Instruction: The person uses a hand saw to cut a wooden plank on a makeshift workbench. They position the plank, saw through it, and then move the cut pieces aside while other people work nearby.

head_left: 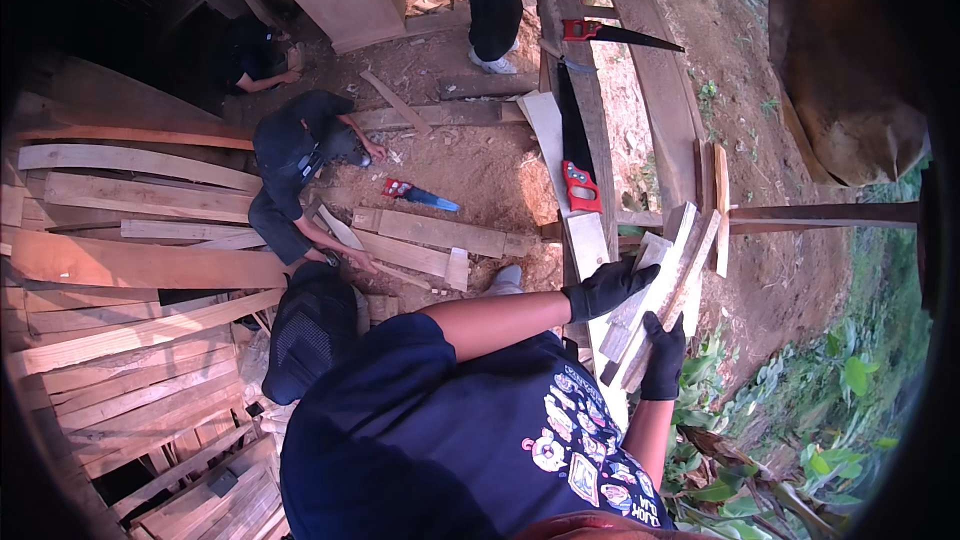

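Observation:
Several short, pale wooden strips (pixel 660 288) lie bunched side by side between my hands, above a long board. My left hand (pixel 612 290), in a black glove, grips the bundle from its left side, with its fingers reaching over the wood. From the near right, my right hand (pixel 663 358), also black-gloved, clasps the strips, its fingertips against their right edge. Just beyond the bundle, a handsaw (pixel 581 186) with a red handle and dark blade rests on the planks. The strips partly hide the board underneath.
A second red-handled saw (pixel 580 31) lies farther along the bench planks (pixel 655 70). On the ground is a blue-bladed saw (pixel 425 198). A crouching person (pixel 300 155) handles wood at left, near stacked boards (pixel 130 260); another person (pixel 490 0) stands at the far end. Plants (pixel 830 440) grow at right.

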`<control>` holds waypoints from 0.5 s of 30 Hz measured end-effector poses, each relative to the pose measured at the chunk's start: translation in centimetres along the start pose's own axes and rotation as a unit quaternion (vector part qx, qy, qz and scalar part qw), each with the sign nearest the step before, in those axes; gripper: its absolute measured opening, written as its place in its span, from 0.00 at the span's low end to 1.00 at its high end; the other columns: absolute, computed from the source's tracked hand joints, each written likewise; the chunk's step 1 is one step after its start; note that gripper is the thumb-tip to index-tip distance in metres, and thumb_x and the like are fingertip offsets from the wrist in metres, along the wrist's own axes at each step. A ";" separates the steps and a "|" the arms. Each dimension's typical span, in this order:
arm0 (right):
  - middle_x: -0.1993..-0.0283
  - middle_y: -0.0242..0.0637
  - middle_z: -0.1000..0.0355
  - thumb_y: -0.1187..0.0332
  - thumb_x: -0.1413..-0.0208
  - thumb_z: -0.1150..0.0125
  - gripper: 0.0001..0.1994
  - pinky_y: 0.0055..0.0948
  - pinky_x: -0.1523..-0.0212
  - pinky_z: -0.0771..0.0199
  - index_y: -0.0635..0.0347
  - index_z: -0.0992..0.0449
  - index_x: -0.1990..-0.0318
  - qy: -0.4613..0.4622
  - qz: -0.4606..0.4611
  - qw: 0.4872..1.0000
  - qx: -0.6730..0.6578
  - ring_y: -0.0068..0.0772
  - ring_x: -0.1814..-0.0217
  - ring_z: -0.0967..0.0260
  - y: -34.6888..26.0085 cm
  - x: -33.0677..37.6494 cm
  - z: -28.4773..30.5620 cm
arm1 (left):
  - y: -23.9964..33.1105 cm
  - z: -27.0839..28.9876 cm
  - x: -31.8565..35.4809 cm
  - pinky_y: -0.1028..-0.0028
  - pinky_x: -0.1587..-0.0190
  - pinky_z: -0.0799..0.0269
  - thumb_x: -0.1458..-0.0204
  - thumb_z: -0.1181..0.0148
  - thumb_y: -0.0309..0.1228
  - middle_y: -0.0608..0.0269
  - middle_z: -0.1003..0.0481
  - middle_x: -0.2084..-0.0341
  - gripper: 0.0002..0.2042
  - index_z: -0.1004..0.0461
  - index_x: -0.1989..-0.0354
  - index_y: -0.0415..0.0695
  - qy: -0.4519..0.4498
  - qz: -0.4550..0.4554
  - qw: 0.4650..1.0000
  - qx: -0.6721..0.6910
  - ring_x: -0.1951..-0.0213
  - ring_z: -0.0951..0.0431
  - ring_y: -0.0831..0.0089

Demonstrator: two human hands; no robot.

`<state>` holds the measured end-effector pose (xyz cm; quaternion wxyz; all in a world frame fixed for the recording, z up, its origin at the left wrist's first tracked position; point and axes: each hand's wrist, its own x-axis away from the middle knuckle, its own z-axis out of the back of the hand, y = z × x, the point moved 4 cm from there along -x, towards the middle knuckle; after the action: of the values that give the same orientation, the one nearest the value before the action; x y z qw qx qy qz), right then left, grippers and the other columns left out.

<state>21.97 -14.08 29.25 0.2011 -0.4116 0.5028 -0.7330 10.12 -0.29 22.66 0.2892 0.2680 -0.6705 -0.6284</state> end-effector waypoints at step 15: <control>0.40 0.39 0.23 0.70 0.36 0.33 0.29 0.33 0.40 0.26 0.66 0.34 0.29 -0.026 0.058 0.998 -0.017 0.32 0.44 0.24 -5.8 -0.1 -5.6 | 10.2 8.2 0.1 0.65 0.48 0.24 0.30 0.49 0.58 0.50 0.17 0.57 0.30 0.23 0.39 0.42 -0.039 0.167 0.985 -0.014 0.52 0.16 0.65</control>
<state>18.21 -8.45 33.62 0.2498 -0.4041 0.5325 -0.7005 4.10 5.96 32.46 0.3676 0.1233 -0.7075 -0.5908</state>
